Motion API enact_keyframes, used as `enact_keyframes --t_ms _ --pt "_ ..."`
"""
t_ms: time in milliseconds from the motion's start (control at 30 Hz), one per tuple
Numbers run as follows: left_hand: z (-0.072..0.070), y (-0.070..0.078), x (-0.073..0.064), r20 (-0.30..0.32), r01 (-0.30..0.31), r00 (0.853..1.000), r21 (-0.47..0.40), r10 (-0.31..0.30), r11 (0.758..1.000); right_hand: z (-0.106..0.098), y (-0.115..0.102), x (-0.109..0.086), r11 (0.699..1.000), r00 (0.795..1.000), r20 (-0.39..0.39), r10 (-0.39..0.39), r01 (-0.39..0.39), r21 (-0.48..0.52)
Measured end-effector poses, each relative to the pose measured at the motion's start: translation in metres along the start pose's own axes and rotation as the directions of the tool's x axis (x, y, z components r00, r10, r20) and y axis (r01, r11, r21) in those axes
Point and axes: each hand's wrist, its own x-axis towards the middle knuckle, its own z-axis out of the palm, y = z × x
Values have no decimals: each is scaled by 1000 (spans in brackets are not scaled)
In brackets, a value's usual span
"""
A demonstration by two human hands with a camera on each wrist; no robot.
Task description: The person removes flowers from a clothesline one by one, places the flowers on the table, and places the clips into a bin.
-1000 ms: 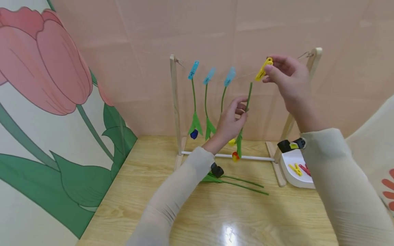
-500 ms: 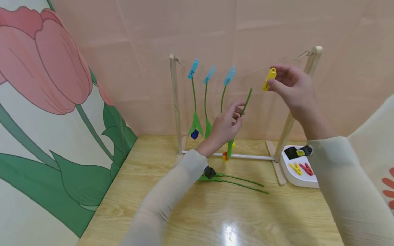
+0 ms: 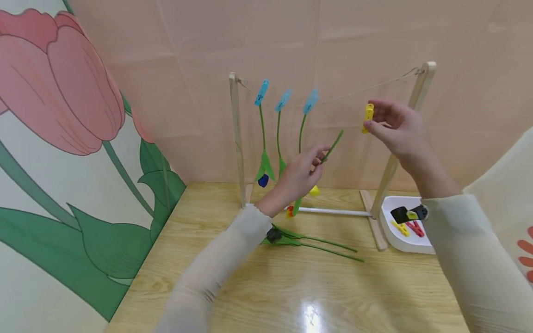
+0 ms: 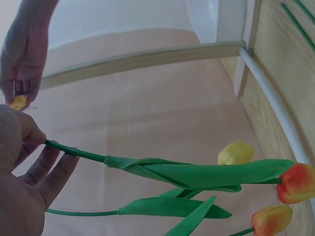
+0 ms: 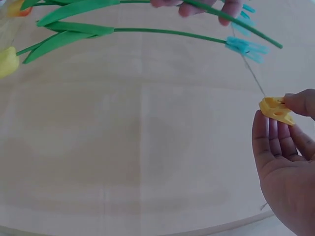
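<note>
My left hand (image 3: 296, 175) pinches the green stem of an artificial tulip (image 4: 297, 183), whose red-orange bloom hangs downward while the stem's bare end tilts up to the right. Between thumb and fingers, my right hand (image 3: 401, 129) holds a yellow clothespin (image 3: 368, 119), apart from the stem. A thin string (image 3: 362, 91) runs behind, strung between two wooden posts. Three blue clothespins (image 3: 311, 101) hang on its left part, each with an upside-down tulip. One of these blooms is dark blue (image 3: 263, 180), another yellow (image 4: 235, 153); my left arm partly covers the hanging tulips.
Several tulips (image 3: 329, 252) lie on the wooden table (image 3: 258, 286), their blooms hidden behind my left sleeve. A white tray (image 3: 410, 247) at right holds yellow and red clothespins (image 3: 415, 228). A white bar (image 3: 337, 212) joins the posts' feet (image 3: 374, 222).
My left hand has moved down and left with the tulip, its stem tilting more. My right hand has lowered and shifted right with the yellow clothespin, away from the string.
</note>
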Motion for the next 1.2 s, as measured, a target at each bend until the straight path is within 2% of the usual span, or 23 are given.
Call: enact_keyframes --t_ms 133,333,533,633,767,967,1100,1200 --pt "-3 -2 -3 8 -68 998 53 67 996 -4 3 -4 995 1000 4 26 -26 -96" --pt "-4 -7 -8 12 -149 989 111 149 983 -10 11 -9 985 1000 -4 -4 3 -174" --pt "-5 -9 -16 58 -154 988 179 146 972 -19 22 -16 994 999 -1 -37 36 -106" --pt "-5 -10 -21 93 -155 986 206 138 966 -24 27 -21 986 1000 0 -28 27 -163" --pt "-4 -13 -28 136 -161 982 217 133 963 -31 33 -29 961 1000 0 1 -1 -278" --pt "0 -16 -37 177 -197 972 244 157 950 -42 43 -38 955 1000 -18 5 -10 -296" --pt "2 -15 -43 210 -226 963 306 166 925 -47 51 -43 955 1000 -23 18 -24 -294" --pt "5 -11 -47 241 -261 954 381 177 887 -51 55 -48 950 999 -18 51 -54 -308"
